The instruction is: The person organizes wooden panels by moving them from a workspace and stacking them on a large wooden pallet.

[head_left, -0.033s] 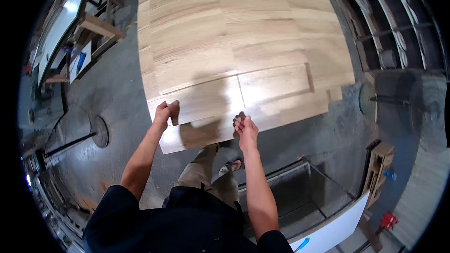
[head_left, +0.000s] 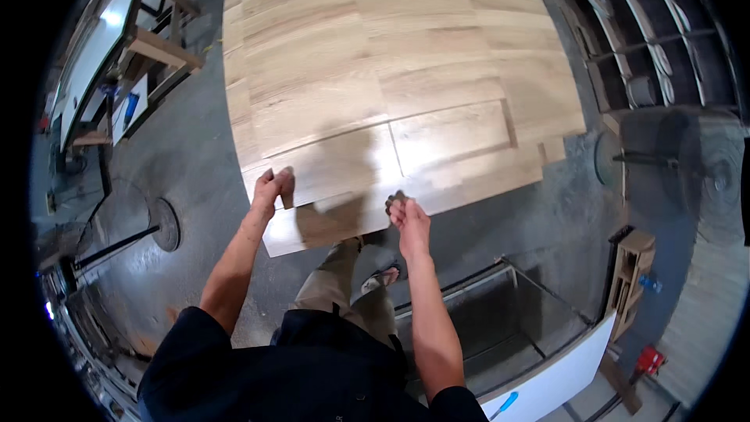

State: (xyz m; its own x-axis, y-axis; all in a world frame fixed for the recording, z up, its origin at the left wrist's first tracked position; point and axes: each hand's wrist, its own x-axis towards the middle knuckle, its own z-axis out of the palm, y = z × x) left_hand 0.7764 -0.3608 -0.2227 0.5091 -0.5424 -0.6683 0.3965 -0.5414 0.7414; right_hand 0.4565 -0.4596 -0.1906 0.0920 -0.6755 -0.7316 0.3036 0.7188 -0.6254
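The left hand (head_left: 270,187) is at the left end of a wood-grain plank (head_left: 332,162), with its fingers bent; whether it grips the plank cannot be determined. The plank lies on the near part of the wood-grain surface (head_left: 308,31). The right hand (head_left: 412,223) is partly curled near the surface's near edge; its contents, if any, cannot be determined.

Place looked like a workshop: worn grey concrete floor (head_left: 195,148), wood-grain planks (head_left: 312,86) in staggered rows, white-topped table (head_left: 98,51) on rough timber legs, compartmented shelving (head_left: 648,31), bare metal frame (head_left: 509,268).
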